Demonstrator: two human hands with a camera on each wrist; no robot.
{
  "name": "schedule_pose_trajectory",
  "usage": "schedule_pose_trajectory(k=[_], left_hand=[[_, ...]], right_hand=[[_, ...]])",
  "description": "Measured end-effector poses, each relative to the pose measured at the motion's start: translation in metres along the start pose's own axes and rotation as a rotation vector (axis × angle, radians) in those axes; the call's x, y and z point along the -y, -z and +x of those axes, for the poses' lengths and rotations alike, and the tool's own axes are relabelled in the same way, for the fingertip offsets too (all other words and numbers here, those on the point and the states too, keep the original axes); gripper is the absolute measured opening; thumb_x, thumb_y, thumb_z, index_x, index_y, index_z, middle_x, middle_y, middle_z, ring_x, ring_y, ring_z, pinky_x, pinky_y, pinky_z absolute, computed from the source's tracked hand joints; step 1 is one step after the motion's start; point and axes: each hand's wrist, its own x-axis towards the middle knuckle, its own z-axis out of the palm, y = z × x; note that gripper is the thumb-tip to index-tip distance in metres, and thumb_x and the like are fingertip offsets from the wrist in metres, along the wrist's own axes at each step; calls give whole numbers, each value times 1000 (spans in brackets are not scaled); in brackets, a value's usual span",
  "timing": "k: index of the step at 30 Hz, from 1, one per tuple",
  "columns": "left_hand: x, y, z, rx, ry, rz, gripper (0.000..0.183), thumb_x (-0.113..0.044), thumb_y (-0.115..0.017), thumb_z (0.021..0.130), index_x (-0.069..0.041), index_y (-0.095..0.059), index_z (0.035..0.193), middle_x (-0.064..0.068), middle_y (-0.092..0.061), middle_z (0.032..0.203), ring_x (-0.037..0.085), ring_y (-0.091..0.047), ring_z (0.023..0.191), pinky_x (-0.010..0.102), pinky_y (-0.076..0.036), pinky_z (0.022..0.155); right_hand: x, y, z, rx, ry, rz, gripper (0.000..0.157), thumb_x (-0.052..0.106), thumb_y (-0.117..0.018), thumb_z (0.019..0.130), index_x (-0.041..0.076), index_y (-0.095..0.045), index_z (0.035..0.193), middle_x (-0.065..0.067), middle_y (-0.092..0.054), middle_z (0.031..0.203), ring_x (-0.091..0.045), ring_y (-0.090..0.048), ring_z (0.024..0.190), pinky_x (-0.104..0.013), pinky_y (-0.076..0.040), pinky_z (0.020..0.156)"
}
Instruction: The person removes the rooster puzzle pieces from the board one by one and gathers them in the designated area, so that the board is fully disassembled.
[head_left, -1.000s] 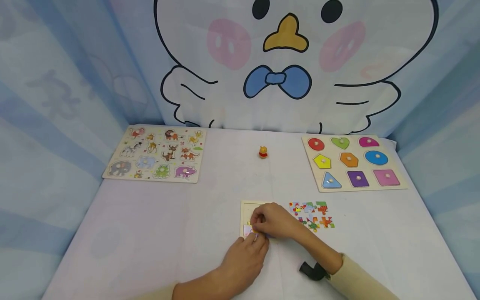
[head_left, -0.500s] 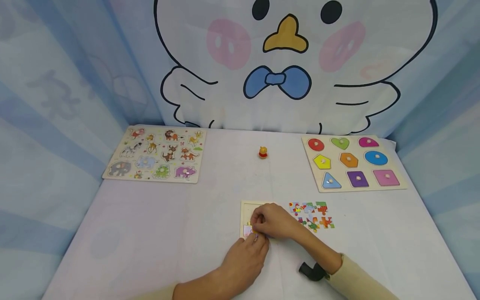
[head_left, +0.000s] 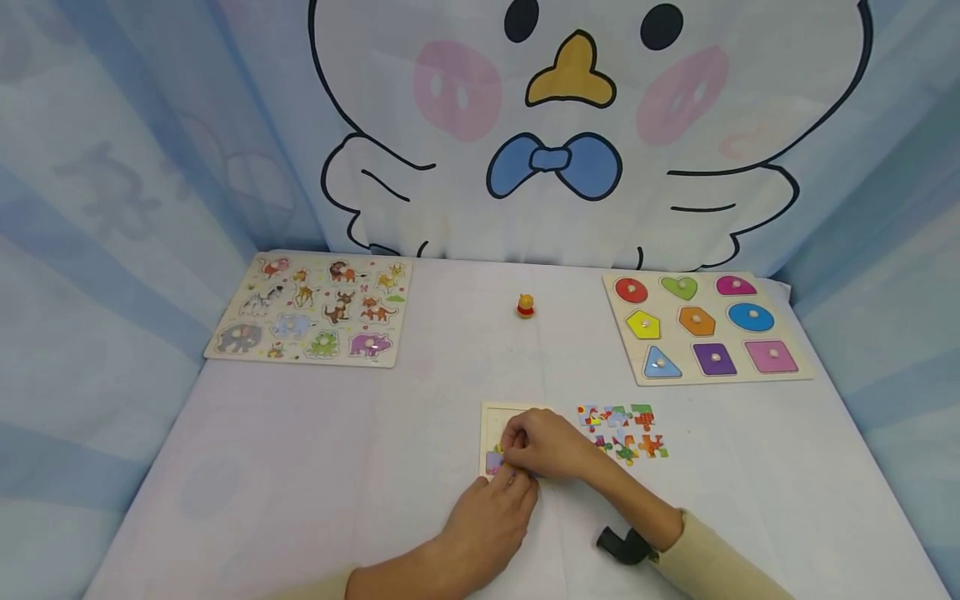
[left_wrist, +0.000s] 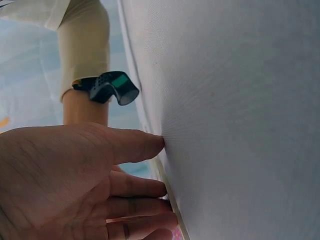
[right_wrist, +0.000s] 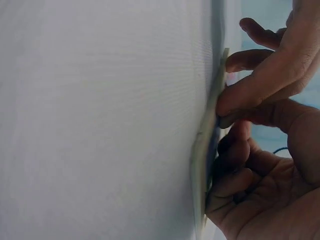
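A small wooden puzzle tray point(head_left: 489, 421) lies at the front middle of the table. In its lower left corner a purple jigsaw piece point(head_left: 493, 462) shows beside the fingertips. My right hand point(head_left: 551, 442) reaches over the tray, thumb and forefinger pinched together at a piece that they mostly hide. From below, my left hand point(head_left: 491, 512) rests its fairly straight fingertips on the tray's near edge, touching the right fingers. In the right wrist view both hands meet above the thin tray edge point(right_wrist: 200, 160). Several loose jigsaw pieces point(head_left: 618, 417) lie to the right, partly behind the right arm.
An animal peg puzzle point(head_left: 311, 308) lies at the back left, and a shape puzzle point(head_left: 708, 327) at the back right. Between them stands a small yellow and red figurine point(head_left: 526, 306). A black wrist mount point(head_left: 624, 546) juts from the right sleeve. Patterned curtains enclose the table.
Both hands stay almost where they were, with only slight finger movement. The visible jigsaw piece at the tray's lower left looks darker purple now.
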Motion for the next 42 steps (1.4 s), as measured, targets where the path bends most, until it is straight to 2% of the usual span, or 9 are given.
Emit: schedule_pose_trajectory(k=[4, 12, 24, 30, 32, 36, 39, 42], left_hand=[[0, 0, 0, 0, 3, 15, 49, -41, -68, 88, -9, -61, 125, 0, -58, 106, 14, -49, 90, 22, -37, 56], [-2, 1, 0, 13, 12, -8, 49, -39, -68, 88, -9, -60, 126, 0, -59, 110, 14, -51, 98, 22, -41, 60], [-2, 0, 1, 15, 9, -15, 50, -39, -69, 87, -9, -60, 126, 1, -59, 109, 14, -50, 93, 23, -40, 60], [2, 0, 5, 46, -33, -43, 53, -46, -68, 88, -10, -61, 126, 2, -60, 120, 13, -53, 94, 22, -42, 61], [7, 1, 7, 73, -47, -96, 51, -48, -67, 90, -11, -63, 125, 2, -60, 120, 13, -53, 94, 22, -43, 61], [23, -1, 14, 113, -24, -319, 38, -41, -68, 92, -14, -67, 118, -3, -62, 112, 12, -55, 89, 24, -44, 63], [38, -6, 19, 113, 1, -495, 25, -29, -68, 93, -18, -70, 115, -7, -65, 109, 11, -56, 90, 24, -46, 69], [51, -14, 24, 98, -4, -640, 20, -18, -68, 94, -21, -73, 113, -11, -68, 108, 10, -57, 91, 23, -47, 76]], right_hand=[[2, 1, -2, 11, -17, 49, 9, 6, -66, 83, 13, -65, 77, 9, -57, 67, -6, -53, 62, -26, -45, 58], [3, 0, -5, -25, -1, 44, 10, 3, -68, 83, 12, -65, 79, 10, -59, 71, -6, -56, 66, -26, -48, 62], [-3, 0, -12, -63, -7, 139, 7, 7, -72, 85, 13, -68, 84, 10, -63, 74, -7, -59, 67, -27, -50, 62], [-12, 19, -23, -122, -50, 228, 5, 11, -73, 87, 15, -70, 88, 7, -65, 77, -13, -60, 70, -27, -50, 64], [-16, 30, -31, -147, -80, 252, 5, 12, -73, 87, 16, -70, 89, 4, -65, 78, -16, -59, 71, -27, -50, 63], [-27, 51, -53, -183, -143, 266, 5, 15, -74, 88, 13, -70, 90, -1, -66, 81, -19, -59, 72, -27, -49, 62], [-35, 63, -71, -186, -190, 265, 9, 15, -74, 88, 10, -69, 92, -3, -65, 81, -22, -59, 72, -28, -49, 61], [-42, 70, -90, -171, -242, 280, 10, 13, -73, 88, 7, -69, 95, -4, -65, 82, -23, -60, 74, -29, -51, 63]])
